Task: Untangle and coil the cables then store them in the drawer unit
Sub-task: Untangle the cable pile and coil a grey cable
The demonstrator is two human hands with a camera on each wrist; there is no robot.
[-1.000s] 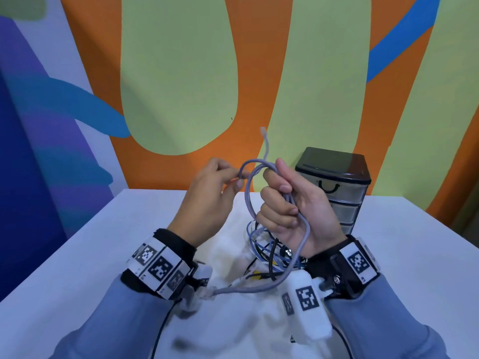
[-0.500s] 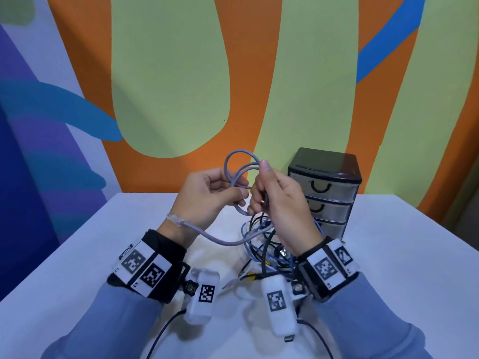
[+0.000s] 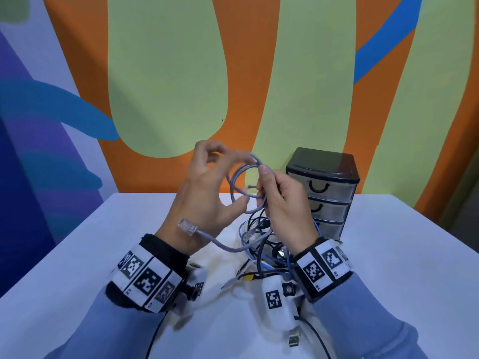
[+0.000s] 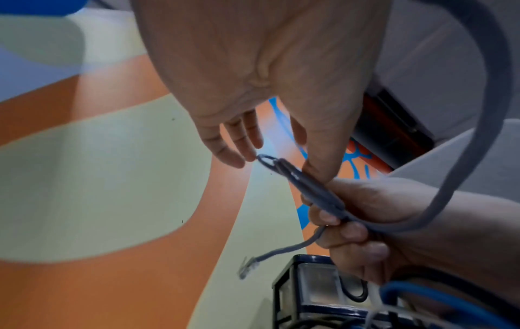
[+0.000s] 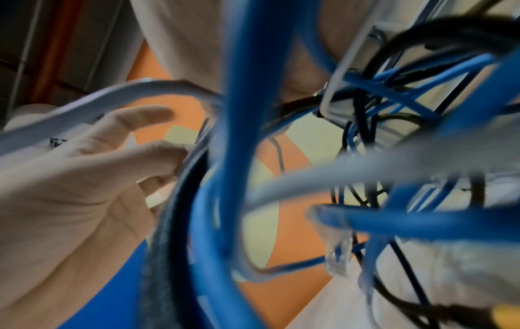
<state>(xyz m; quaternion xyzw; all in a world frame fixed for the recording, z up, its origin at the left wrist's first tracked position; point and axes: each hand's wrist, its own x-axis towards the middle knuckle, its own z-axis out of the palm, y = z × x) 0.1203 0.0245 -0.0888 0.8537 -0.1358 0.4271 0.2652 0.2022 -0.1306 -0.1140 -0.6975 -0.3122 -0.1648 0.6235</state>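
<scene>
A grey-lavender network cable (image 3: 239, 177) is wound into a few loops held up in front of the drawer unit (image 3: 324, 190). My right hand (image 3: 267, 187) grips the loops on their right side; the left wrist view shows its fingers curled round the bundle (image 4: 318, 198). My left hand (image 3: 220, 174) is spread beside the loops, thumb under them, fingers relaxed and gripping nothing. One clear plug (image 3: 187, 226) of this cable lies across my left wrist. The other plug (image 4: 247, 267) dangles below the right hand. A tangle of blue and black cables (image 3: 261, 244) hangs beneath.
The three-drawer unit, all drawers closed, stands on the white table (image 3: 401, 255) at the back right. A painted wall (image 3: 168, 73) is behind it. Blue cables (image 5: 239, 155) fill the right wrist view. A USB plug (image 3: 293, 340) hangs near my right forearm.
My left hand has let go of the grey cable, opened and risen beside the loops. The right hand still holds the coil, now a little higher.
</scene>
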